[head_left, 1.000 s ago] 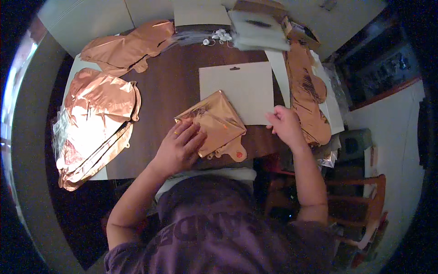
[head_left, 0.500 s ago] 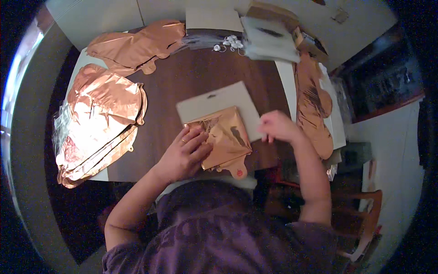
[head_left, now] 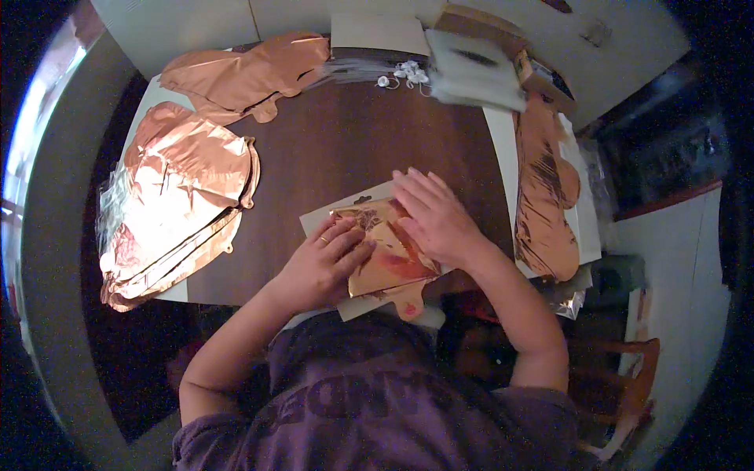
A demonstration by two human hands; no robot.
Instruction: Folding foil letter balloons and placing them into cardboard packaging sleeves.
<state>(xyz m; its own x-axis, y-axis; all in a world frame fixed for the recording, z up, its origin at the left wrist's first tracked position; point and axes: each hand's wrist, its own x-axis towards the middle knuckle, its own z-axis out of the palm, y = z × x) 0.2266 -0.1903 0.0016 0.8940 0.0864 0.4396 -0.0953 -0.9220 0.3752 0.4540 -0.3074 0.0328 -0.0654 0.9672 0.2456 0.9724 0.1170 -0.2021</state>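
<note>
A folded copper-coloured foil balloon (head_left: 386,250) lies near the table's front edge, on top of a pale card (head_left: 316,222) with a hanging slot at its far side. The card shows as strips around the balloon's edges. The balloon's rounded tab (head_left: 409,304) sticks out toward me. My left hand (head_left: 316,268) rests on the balloon's left side, fingers stretched over the foil. Across its far right corner lies my right hand (head_left: 437,220), fingers extended and flat. Neither hand is closed round anything.
More copper foil balloons lie flat at the left (head_left: 184,188), far left (head_left: 247,71) and right (head_left: 542,192). White cords (head_left: 408,74) sit at the back beside a pale card stack (head_left: 377,35) and clear plastic bags (head_left: 477,71). A wooden chair (head_left: 640,377) stands at the right.
The card has slid toward me and now lies more fully under the folded balloon. My right hand has moved left from beside the card onto the balloon, its fingers opening out.
</note>
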